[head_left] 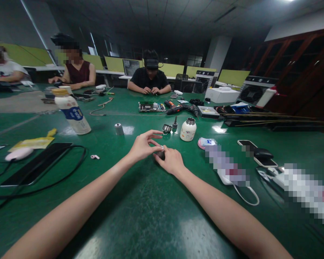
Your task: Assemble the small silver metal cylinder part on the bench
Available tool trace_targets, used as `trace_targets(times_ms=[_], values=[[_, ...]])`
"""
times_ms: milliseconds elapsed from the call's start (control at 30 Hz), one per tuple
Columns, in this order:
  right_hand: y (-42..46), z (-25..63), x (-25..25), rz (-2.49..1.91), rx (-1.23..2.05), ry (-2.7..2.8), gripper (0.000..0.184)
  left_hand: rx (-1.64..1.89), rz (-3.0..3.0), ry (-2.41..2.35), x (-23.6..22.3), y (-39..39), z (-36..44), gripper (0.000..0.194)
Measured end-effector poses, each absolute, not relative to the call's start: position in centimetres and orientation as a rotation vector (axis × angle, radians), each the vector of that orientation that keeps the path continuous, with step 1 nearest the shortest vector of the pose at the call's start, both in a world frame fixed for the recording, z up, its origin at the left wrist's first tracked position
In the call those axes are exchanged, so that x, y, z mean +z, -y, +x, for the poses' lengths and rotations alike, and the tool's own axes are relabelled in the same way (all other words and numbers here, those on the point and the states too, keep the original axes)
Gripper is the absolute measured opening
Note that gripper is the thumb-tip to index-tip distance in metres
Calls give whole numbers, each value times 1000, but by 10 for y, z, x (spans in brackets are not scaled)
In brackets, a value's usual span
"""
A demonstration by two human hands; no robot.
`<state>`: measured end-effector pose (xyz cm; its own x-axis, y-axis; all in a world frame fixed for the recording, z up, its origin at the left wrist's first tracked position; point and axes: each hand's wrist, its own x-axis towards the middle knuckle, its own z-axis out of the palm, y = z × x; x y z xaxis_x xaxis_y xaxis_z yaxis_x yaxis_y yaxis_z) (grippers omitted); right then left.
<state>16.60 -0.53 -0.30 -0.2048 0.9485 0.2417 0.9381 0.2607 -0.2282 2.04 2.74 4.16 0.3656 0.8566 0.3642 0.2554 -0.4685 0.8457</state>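
Observation:
My right hand is wrapped round a small dark grey rounded object low over the table; its kind is mostly hidden by the fingers. My left hand reaches in from the left, its fingers apart and its thumb tip at the top of that object, where a small bright spot shows. Just beyond the hands are a shiny metal cup-shaped piece and a dark pointed bottle-like piece. A cream bottle with printed figures stands open to their right. To the left stands a small grey cylinder.
The green table also carries a drink bottle, a tablet with a black cable, a pink earbud, a circuit board, power drills and a phone. Several people sit across and to the left.

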Motion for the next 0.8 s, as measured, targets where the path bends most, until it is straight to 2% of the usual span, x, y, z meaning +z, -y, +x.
trace_targets(times_ms=[133, 533, 800], values=[[5, 166, -2, -1744, 54, 2215, 39, 1181, 1985, -1027, 38, -23, 25, 43], [6, 167, -3, -1738, 59, 2197, 47, 1006, 1863, -761, 38, -29, 22, 56], [5, 166, -1, -1750, 61, 2213, 44, 1175, 1927, -947, 33, -27, 25, 51]])
